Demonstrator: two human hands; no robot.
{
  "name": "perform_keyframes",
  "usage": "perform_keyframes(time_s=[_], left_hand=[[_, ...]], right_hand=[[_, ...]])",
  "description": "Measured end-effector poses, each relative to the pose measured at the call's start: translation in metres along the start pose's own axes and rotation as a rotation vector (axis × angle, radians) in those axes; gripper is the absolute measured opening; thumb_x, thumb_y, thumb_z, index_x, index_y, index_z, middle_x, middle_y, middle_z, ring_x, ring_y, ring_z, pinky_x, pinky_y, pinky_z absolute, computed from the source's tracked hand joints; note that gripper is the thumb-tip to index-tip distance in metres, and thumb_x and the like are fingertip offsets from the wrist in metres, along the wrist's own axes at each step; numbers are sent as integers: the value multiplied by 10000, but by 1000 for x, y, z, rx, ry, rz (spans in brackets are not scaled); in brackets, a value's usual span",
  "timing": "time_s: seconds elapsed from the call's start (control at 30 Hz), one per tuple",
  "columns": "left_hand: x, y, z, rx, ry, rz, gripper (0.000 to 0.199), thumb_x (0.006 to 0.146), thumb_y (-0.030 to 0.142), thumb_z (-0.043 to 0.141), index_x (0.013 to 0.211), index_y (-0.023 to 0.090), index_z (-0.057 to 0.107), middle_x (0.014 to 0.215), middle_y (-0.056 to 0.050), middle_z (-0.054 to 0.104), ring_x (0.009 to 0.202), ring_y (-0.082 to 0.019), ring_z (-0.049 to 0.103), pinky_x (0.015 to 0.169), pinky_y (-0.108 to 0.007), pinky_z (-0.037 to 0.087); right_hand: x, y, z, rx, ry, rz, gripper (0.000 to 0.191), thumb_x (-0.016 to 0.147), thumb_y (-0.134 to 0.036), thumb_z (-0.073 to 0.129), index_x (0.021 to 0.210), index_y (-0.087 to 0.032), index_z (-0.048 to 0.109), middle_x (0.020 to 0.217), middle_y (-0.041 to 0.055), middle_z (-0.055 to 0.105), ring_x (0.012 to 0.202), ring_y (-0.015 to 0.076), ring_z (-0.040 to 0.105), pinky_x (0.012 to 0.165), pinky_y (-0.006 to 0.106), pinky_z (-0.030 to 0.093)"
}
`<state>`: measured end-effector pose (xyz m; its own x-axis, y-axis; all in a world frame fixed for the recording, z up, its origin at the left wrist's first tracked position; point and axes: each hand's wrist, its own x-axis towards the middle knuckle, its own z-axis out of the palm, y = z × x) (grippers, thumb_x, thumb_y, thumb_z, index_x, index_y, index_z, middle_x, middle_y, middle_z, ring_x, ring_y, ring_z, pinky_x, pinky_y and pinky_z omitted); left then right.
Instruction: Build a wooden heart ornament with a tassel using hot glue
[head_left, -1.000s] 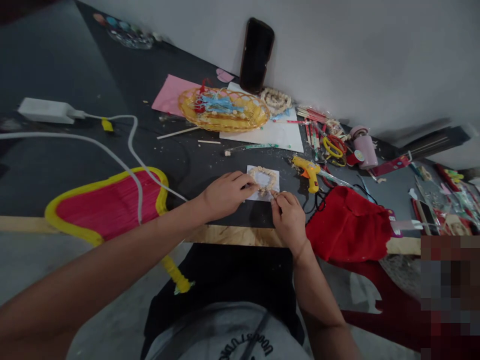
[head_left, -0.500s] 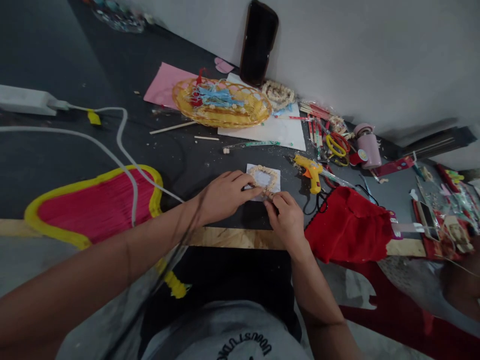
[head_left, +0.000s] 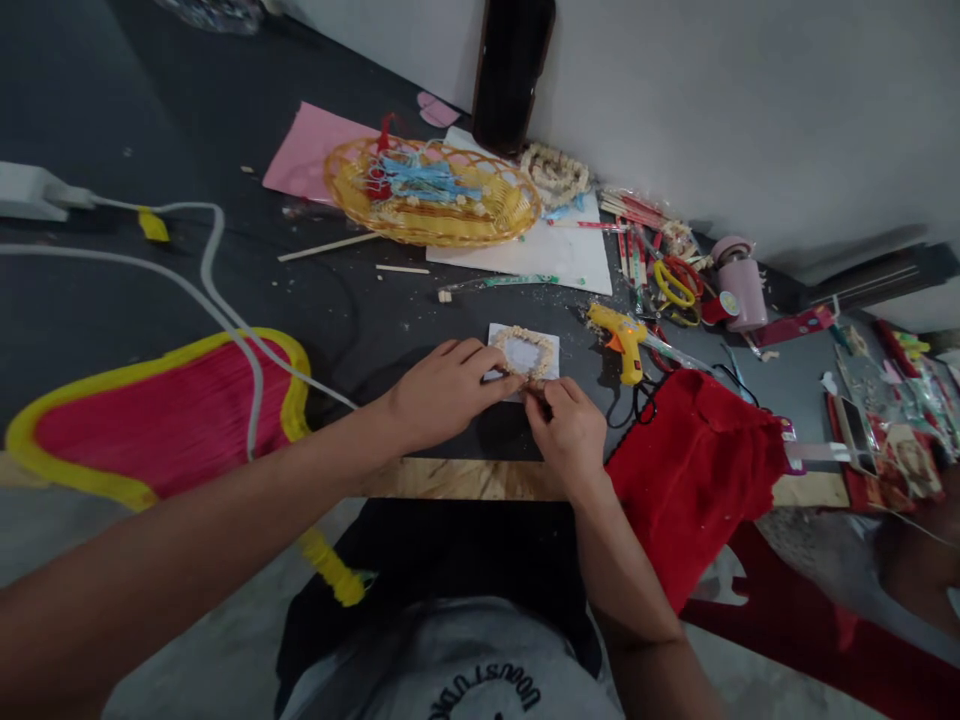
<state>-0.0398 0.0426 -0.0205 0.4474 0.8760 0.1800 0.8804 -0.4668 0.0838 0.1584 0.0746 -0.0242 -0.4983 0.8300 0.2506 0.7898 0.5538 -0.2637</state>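
Observation:
A ring of small pale pieces, wood-like, lies on a white paper square close to the table's near edge. My left hand reaches in from the left, its thumb and fingertips closed on the ring's near-left side. At the ring's near edge, my right hand is closed in a pinch; whatever lies between its thumb and forefinger is too small to make out. The two hands' fingertips nearly meet there and hide part of the ring. To the right lies a yellow glue gun.
Behind is a yellow woven basket with blue tassels. A phone leans on the wall. Red cloth hangs over the edge at right. White cables cross a pink-and-yellow piece at left. Scissors and a pink bottle stand farther right.
The view has shifted slightly, so the basket and phone appear higher and farther left. Both hands stay at the ring's near edge with almost the same grip.

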Motion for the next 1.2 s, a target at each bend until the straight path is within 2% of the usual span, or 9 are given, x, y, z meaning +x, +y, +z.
perform_keyframes(time_s=[0.53, 0.83, 0.97, 1.2], left_hand=[[1, 1, 4, 52, 35, 23, 445, 899, 108, 544, 1298, 293, 613, 1107, -89, 637, 937, -249, 577, 766, -375, 462], [-1, -5, 10, 49, 15, 31, 452, 907, 114, 511, 1291, 328, 617, 1118, -80, 621, 951, -235, 568, 794, -366, 440], [-1, -6, 13, 5, 52, 40, 453, 892, 97, 506, 1265, 320, 635, 1109, -84, 614, 956, -238, 562, 781, -358, 422], [0, -6, 12, -56, 39, 14, 509, 851, 40, 473, 1283, 268, 615, 1158, -91, 610, 999, -248, 565, 826, -367, 428]], right_hand=[[-2, 6, -2, 181, 24, 44, 106, 927, -237, 566, 865, -202, 644, 913, 57, 700, 832, 157, 677, 756, 258, 532], [-2, 4, -2, 75, 40, 24, 90, 930, -232, 574, 910, -211, 659, 923, 42, 692, 837, 164, 663, 697, 244, 485], [-2, 4, -1, 58, 34, 36, 82, 928, -233, 581, 911, -206, 657, 909, 43, 695, 835, 174, 660, 695, 254, 479], [-3, 5, -1, 95, 19, 14, 142, 955, -234, 543, 920, -199, 675, 909, 55, 704, 864, 181, 660, 762, 270, 502]])
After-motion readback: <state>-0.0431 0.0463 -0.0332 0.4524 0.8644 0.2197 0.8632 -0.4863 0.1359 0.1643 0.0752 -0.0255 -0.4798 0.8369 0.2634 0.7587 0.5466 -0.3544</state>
